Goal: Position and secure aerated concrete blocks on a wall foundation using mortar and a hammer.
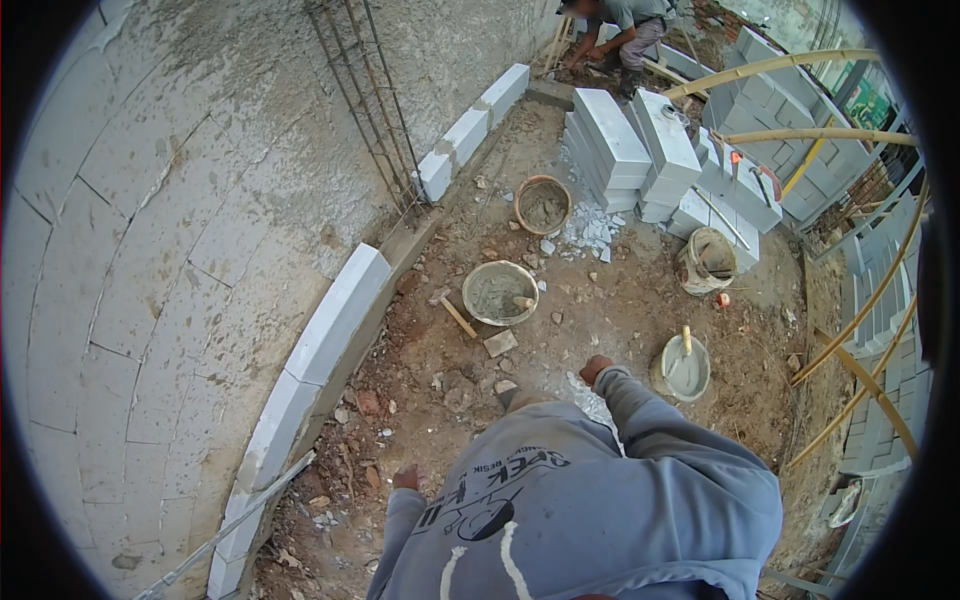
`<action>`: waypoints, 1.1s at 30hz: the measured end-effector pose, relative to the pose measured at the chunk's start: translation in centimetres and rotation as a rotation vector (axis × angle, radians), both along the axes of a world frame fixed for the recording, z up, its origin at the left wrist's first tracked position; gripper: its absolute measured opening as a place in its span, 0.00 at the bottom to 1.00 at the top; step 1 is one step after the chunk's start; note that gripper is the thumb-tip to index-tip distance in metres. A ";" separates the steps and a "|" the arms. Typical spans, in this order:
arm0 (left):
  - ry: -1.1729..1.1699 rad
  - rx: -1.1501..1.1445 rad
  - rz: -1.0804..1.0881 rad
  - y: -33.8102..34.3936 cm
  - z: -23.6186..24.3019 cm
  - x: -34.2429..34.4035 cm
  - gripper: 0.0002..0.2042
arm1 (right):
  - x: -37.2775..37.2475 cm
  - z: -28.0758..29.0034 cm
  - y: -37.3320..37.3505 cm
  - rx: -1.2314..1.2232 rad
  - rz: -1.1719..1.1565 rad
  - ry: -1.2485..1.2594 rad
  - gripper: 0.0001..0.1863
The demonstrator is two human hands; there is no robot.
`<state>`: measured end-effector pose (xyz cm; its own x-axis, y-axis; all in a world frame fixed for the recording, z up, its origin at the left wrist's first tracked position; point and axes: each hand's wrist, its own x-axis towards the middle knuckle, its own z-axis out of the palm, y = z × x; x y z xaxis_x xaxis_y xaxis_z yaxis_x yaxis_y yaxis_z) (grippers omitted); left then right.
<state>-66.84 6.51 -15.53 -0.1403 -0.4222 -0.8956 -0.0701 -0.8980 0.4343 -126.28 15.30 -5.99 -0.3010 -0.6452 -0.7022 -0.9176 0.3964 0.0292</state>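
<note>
My left hand (408, 478) hangs low beside my body over the rubble, with nothing visible in it and its fingers loosely apart. Out in front, my right hand (596, 370) is curled closed, and I see nothing in it. Nearest to the right hand is a bucket of grey paste (684, 370) with a wooden-handled tool standing in it. Farther ahead, a round tub of mortar (498, 296) has a tool handle resting inside. A wooden-handled hammer (459, 317) lies to its left. Another mortar tub (543, 207) stands beyond.
White blocks (330, 315) line the left wall's foot, below upright rebar (370, 90). Stacked blocks (610, 140) stand ahead, near a dirty bucket (708, 258). Another person (630, 40) bends at the far end. Bamboo poles (820, 137) cross the right side. Stones litter the dirt.
</note>
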 end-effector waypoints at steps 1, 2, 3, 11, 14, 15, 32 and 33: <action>0.063 -0.017 0.098 0.2 0.0 0.3 0.17 | 0.1 -0.5 0.0 0.014 0.021 0.003 0.14; 0.075 0.036 0.196 0.3 0.0 0.6 0.13 | 0.2 -0.9 0.0 0.018 0.006 -0.002 0.14; 0.052 0.082 0.272 0.4 0.2 1.0 0.10 | 0.4 -1.4 -0.2 0.021 -0.007 -0.007 0.14; 0.673 0.277 0.468 0.6 0.1 3.3 0.08 | 2.5 -1.6 -2.7 -0.090 0.011 -0.017 0.14; 0.385 0.148 0.356 0.5 -0.2 2.5 0.11 | 2.7 -1.1 -2.7 -0.073 0.052 -0.010 0.14; 0.188 0.107 0.299 0.5 -0.1 2.2 0.12 | 2.6 -1.2 -2.6 -0.045 0.159 0.004 0.14; -0.133 0.019 0.268 0.9 1.6 0.9 0.15 | 3.2 -2.6 -0.9 -0.055 -0.115 -0.050 0.17; -0.160 0.032 0.257 0.9 1.8 0.9 0.16 | 3.3 -3.0 -0.9 -0.069 -0.120 -0.025 0.15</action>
